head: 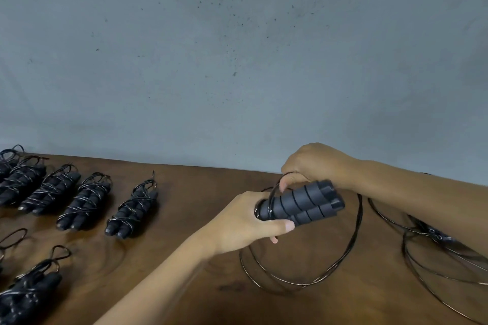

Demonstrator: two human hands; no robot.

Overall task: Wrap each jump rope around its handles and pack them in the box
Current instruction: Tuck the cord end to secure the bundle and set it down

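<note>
From where I stand, the person's left hand [247, 221] is curled tight around the near end of a pair of black handles [301, 204] held side by side above the wooden table [190, 219], thumb lying along the underside. The right hand [311, 166] reaches over the top, its fingers pinching the thin black rope [340, 256] right where it leaves the handles, so I judge the first turn of winding is only just starting; most of the rope lies in loose loops on the table below and to the right. A fair amount looks done: a row of wrapped bundles [89, 200] sits on the left side of the table, with more nearer the front edge. Another unwrapped rope [433, 235] lies partly under the right forearm, so more remains. No box is anywhere in view, so packing seems not yet begun. The leftmost bundles are cut off by the frame, and I cannot count them all.
</note>
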